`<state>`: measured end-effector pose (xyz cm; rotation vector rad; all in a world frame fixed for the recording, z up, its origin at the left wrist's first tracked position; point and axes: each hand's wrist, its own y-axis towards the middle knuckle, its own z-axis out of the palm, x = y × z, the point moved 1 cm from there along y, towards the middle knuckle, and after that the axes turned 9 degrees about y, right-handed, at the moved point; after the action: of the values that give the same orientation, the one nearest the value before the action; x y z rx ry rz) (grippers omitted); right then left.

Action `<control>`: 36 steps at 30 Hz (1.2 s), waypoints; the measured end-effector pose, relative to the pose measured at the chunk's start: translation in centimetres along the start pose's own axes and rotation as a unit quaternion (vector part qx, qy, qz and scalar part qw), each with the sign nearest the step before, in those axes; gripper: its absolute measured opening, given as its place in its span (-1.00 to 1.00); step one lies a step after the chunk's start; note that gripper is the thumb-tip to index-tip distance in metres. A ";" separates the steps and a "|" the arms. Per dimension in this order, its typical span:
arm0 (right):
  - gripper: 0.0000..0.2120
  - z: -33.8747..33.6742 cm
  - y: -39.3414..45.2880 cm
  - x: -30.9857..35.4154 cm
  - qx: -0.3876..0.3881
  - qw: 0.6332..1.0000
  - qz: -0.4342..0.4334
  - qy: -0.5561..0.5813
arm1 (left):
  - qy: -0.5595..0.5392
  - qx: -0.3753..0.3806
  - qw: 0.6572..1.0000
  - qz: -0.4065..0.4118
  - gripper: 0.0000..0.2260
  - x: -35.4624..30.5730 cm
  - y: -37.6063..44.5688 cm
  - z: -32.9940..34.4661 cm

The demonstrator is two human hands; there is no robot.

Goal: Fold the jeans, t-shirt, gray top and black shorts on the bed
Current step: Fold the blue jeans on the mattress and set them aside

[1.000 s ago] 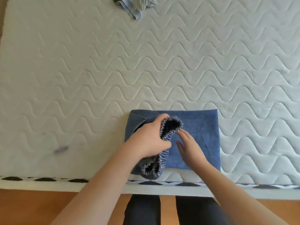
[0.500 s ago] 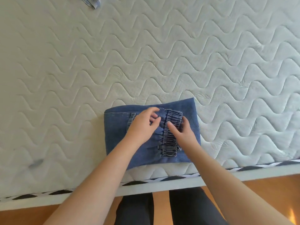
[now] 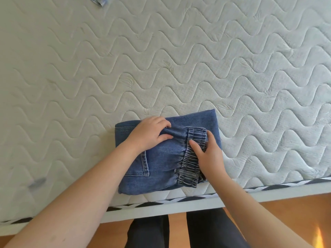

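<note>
**Fig.: Folded jeans at near edge of bed, both hands on top**

Head view, looking down. The jeans (image 3: 166, 158) lie folded into a compact rectangle on the bed (image 3: 179, 59), close to its near edge, approx. centre of frame. A back pocket (image 3: 143, 167) faces up on the left part of the bundle; the gathered elastic waistband (image 3: 191, 163) runs front-to-back along the right part, w/ plain denim showing beyond it at the far right corner.

Left hand (image 3: 148, 133) rests on the far-left area of the bundle, fingers curled and pinching a ridge of denim just beside the waistband. Right hand (image 3: 208, 156) lies on the waistband, fingers (image 3: 196, 145) fairly straight and spread, pressing it flat; nothing is grasped.

At the top-left frame edge, a scrap of light blue-grey fabric (image 3: 99, 0) lies on the bed, well apart from the jeans; which garment it is cannot be told. A black-and-white trim (image 3: 286, 185) runs along the mattress edge. Below: wooden floor (image 3: 286, 212) and the person's dark-trousered legs (image 3: 206, 230).
</note>
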<state>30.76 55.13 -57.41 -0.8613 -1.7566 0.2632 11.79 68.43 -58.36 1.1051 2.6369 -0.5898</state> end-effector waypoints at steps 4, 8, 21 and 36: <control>-0.47 -0.2 1.5 -0.7 -0.003 0.999 0.001 -0.044 | 0.012 0.028 0.999 -0.043 -0.64 -1.0 0.9 1.8; -0.52 0.1 3.5 -0.8 -0.037 0.993 -0.021 -0.114 | 0.092 0.017 0.989 -0.113 -0.64 -2.7 2.1 3.7; -0.40 4.7 2.5 -0.3 -0.008 0.868 -0.321 -0.378 | 0.104 -0.171 0.968 -0.152 -0.54 -2.2 -6.6 4.9; -0.35 5.7 5.2 -3.4 0.023 0.850 -0.276 -0.449 | 0.132 -0.103 0.973 -0.159 -0.38 0.5 -5.7 11.2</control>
<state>28.20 57.92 -64.97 -0.1182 -2.7677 0.3479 7.87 60.10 -67.00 0.7497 3.0509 -0.2222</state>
